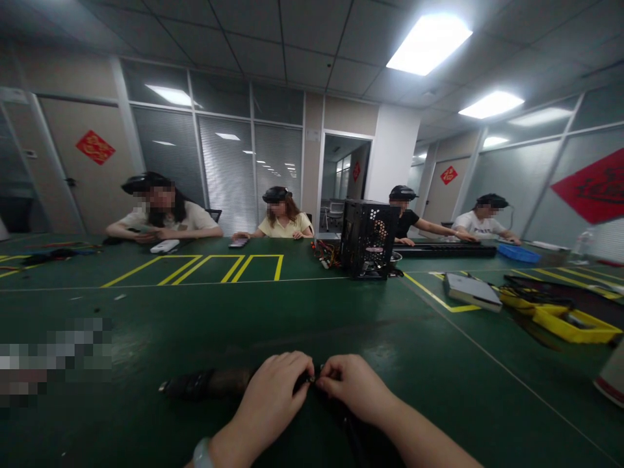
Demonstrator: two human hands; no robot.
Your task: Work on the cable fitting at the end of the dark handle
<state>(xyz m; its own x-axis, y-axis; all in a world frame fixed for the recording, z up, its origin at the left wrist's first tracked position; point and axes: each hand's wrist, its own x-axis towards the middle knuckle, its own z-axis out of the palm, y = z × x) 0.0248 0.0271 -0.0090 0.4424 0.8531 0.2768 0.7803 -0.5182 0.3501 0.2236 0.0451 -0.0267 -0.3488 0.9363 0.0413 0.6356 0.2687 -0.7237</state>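
A dark, rod-shaped tool [209, 385], which looks like an electric screwdriver, lies on the green table with its narrow metallic tip to the left. My left hand [277, 393] rests across its right part and hides that end. The fingers of this hand are closed in a pinch around a small dark piece with a metallic glint. Close beside it, my right hand [353, 387] is also pinched, its fingertips almost meeting the left ones. What the right fingers hold is too small and hidden to name. A dark cord-like shape [351, 432] runs below my right hand.
Across the green table [170, 325] stands a black computer case [370, 240] with loose wires [325, 255]. To the right lie a flat silver box [472, 291], a yellow tray [578, 325] and a blue tray [518, 253]. Several people sit along the far side.
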